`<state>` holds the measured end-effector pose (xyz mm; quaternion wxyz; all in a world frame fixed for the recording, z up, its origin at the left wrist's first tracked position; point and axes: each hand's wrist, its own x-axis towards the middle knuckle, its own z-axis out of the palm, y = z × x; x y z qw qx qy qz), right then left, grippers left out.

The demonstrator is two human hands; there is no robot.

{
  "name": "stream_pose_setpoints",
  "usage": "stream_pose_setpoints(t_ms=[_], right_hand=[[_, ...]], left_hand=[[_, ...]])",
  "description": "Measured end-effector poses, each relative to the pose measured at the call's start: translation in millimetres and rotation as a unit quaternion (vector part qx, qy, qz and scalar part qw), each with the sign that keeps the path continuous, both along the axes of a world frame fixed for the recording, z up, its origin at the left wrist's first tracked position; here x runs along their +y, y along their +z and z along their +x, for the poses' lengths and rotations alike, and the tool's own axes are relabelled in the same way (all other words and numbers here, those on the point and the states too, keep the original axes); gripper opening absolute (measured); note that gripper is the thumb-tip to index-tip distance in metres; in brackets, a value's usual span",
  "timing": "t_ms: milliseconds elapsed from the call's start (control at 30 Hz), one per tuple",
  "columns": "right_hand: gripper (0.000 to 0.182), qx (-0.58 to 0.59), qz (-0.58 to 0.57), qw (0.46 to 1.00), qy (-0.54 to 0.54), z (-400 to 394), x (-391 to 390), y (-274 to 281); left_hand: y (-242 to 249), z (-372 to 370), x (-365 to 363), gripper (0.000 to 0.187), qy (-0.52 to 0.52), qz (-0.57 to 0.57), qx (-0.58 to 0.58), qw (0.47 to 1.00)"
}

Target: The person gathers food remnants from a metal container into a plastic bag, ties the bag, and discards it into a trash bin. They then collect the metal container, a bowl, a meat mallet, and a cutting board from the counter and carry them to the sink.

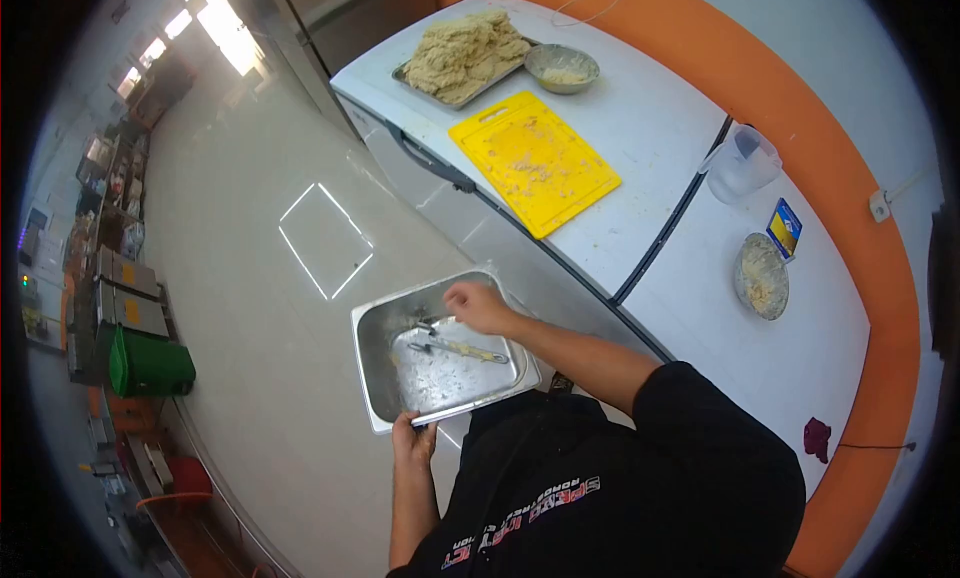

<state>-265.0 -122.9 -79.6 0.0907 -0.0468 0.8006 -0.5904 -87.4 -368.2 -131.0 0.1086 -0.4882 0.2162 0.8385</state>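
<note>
A deep steel pan (430, 380) is tilted in front of my body, above the floor beside the chest freezer counter. My left hand (413, 438) is closed on the pan's near left rim, thumb and fingers gripping the edge. Above the pan's far side is my right hand (480, 309), its fingers curled in; I cannot tell whether anything is pinched in them. A long metal utensil (462, 349) smeared with pale yellow bits lies inside the pan, with a smaller dark-tipped piece (426, 328) by it. Wet smears and crumbs mark the pan's bottom.
On the white top (640, 178) are a tray heaped with pale crumbly dough (465, 53), a bowl (562, 69), a littered yellow cutting board (540, 168), a clear jug (745, 166), a small blue-yellow box (785, 228) and another bowl (762, 278). A green bin (150, 364) stands left.
</note>
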Motion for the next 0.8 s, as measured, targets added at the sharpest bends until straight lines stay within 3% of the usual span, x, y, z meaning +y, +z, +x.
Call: stream_pose_setpoints(t_ms=[33,100,167,200,267,300,367,467,600,667,700,767,800], right_hand=[[0.027,-0.077,-0.100,0.989,-0.070,-6,17,23],[0.030,-0.103,-0.246,0.923,-0.277,-23,50,27],[0.034,-0.208,-0.411,0.828,-0.319,-44,101,-1],[0.034,-0.203,-0.413,0.829,-0.319,-51,112,-10],[0.036,-0.275,-0.517,0.691,-0.425,-65,125,-21],[0.036,-0.271,-0.518,0.692,-0.423,-71,126,-21],[0.037,-0.262,-0.622,0.622,-0.397,-81,122,-25],[0.036,-0.258,-0.645,0.572,-0.436,-90,114,-18],[0.031,-0.211,-0.656,0.572,-0.444,-86,112,-34],[0.029,-0.132,-0.632,0.632,-0.429,-78,116,-30],[0.029,-0.131,-0.633,0.631,-0.428,-75,121,-27],[0.028,-0.120,-0.555,0.712,-0.413,-68,134,-22],[0.028,-0.118,-0.557,0.712,-0.412,-65,141,-13]], left_hand=[[2,2,0,0.031,0.007,-0.003,0.004,1.000],[6,5,-2,0.032,0.002,-0.020,0.010,1.000],[5,9,-3,0.032,0.033,-0.018,-0.003,0.999],[-4,11,-10,0.031,0.026,-0.008,-0.006,1.000],[-7,14,-12,0.031,0.035,-0.020,0.000,0.999],[-7,12,-10,0.030,0.045,-0.033,-0.001,0.998],[-4,12,-8,0.030,0.058,-0.027,0.000,0.998],[-10,14,-13,0.029,0.046,-0.034,-0.009,0.998],[2,19,-10,0.028,0.045,-0.036,0.001,0.998],[4,22,-9,0.029,0.047,-0.035,0.008,0.998],[6,24,-8,0.029,0.049,-0.031,0.012,0.998],[0,26,-12,0.030,0.042,-0.026,0.024,0.998],[-3,27,-12,0.031,0.036,-0.019,0.034,0.999]])
